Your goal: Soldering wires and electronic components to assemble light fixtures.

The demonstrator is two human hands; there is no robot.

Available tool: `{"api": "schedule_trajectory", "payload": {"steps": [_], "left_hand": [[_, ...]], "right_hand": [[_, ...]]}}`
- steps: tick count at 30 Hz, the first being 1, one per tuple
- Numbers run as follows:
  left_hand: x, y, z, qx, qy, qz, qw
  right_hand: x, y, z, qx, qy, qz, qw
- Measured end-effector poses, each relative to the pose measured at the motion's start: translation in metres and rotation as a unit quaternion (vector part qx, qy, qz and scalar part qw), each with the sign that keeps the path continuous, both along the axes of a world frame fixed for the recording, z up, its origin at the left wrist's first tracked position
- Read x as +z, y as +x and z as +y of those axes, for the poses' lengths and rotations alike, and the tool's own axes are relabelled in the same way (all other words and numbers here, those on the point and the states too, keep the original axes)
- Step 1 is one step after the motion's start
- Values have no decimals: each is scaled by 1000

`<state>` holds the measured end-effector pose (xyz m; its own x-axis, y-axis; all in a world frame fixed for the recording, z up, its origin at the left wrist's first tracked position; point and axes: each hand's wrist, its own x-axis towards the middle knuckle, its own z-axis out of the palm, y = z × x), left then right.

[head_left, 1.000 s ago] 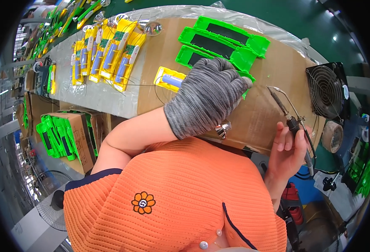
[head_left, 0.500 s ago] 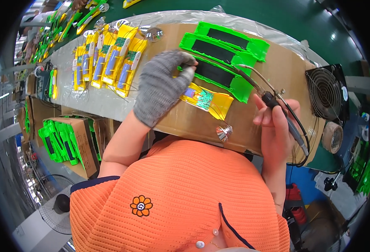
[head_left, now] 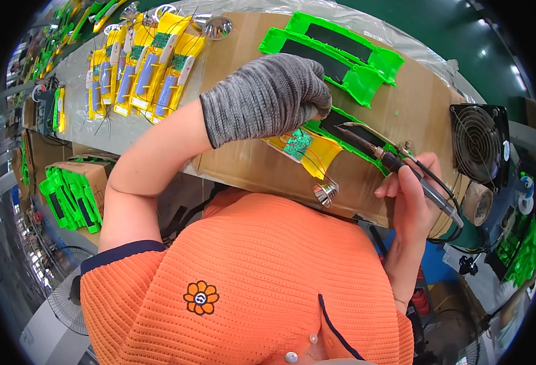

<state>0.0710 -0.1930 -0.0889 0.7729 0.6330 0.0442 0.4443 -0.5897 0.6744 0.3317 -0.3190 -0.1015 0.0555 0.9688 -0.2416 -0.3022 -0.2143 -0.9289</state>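
Observation:
My left hand point(head_left: 274, 94), in a grey knit glove, is closed on the left end of a green plastic casing point(head_left: 359, 137) with a dark inside; its fingertips are partly hidden. My right hand point(head_left: 415, 191), bare, grips a soldering iron point(head_left: 392, 161) with a thin curved metal tube along it, its tip over that casing. Below the glove lies a yellow casing point(head_left: 321, 157) with a small green circuit board point(head_left: 298, 143) and thin wires, partly covered by the hand. A shiny cone-shaped reflector point(head_left: 325, 193) hangs by its wires near the cardboard's front edge.
Two more green casings point(head_left: 316, 61) lie beyond my left hand on the cardboard point(head_left: 243, 164). Several yellow casings with blue cells point(head_left: 146, 76) lie at left, near another reflector point(head_left: 218, 28). A square black fan point(head_left: 478, 146) and a tape roll point(head_left: 478, 201) stand at right.
My left hand has moved right, and the nearest green casing has shifted right and toward me, away from the other two. My right hand, with the soldering iron, sits slightly lower and farther right.

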Motion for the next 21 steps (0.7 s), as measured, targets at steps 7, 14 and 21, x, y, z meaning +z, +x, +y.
{"api": "schedule_trajectory", "payload": {"steps": [7, 14, 21], "left_hand": [[2, 5, 2, -1, 14, 70, 997], [4, 6, 2, -14, 19, 86, 996], [5, 7, 6, -33, 8, 94, 995]], "right_hand": [[1, 0, 6, 39, -23, -12, 999], [4, -1, 9, 47, -37, -22, 998], [4, -3, 10, 42, -48, -36, 997]]}}
